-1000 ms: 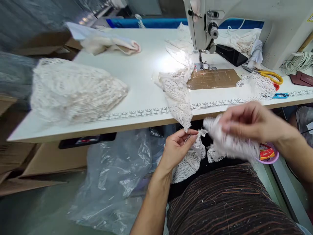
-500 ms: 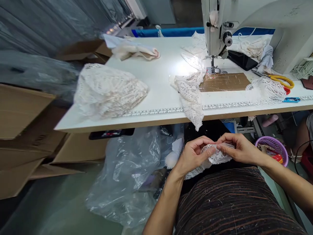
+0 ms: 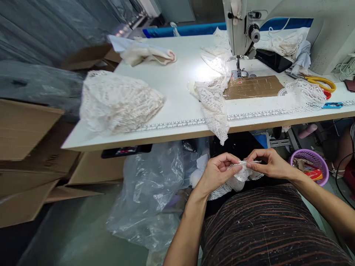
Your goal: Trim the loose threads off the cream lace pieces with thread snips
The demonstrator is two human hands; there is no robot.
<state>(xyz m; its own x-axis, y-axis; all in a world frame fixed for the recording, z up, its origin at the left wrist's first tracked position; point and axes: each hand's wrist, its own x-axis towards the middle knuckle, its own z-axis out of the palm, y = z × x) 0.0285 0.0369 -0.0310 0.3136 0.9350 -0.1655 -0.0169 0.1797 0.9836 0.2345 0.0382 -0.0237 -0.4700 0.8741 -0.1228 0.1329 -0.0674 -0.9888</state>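
Note:
My left hand (image 3: pixel 219 173) and my right hand (image 3: pixel 267 164) pinch a small white lace piece (image 3: pixel 242 176) between their fingertips, over my lap and below the table's front edge. More lace trails down onto my dark striped clothing (image 3: pixel 266 229). Another lace strip (image 3: pixel 213 107) lies under the sewing machine (image 3: pixel 241 26) needle and hangs over the table edge just above my hands.
A heap of lace (image 3: pixel 119 101) sits at the left of the white table (image 3: pixel 172 92). Yellow scissors (image 3: pixel 321 83) and more lace (image 3: pixel 303 94) lie at the right. A clear plastic bag (image 3: pixel 149 195), cardboard boxes (image 3: pixel 24 147) and a purple basket (image 3: pixel 310 166) are on the floor.
My right hand came down from a blurred swing at the right and joined the left hand on the lace piece. The view shifted slightly.

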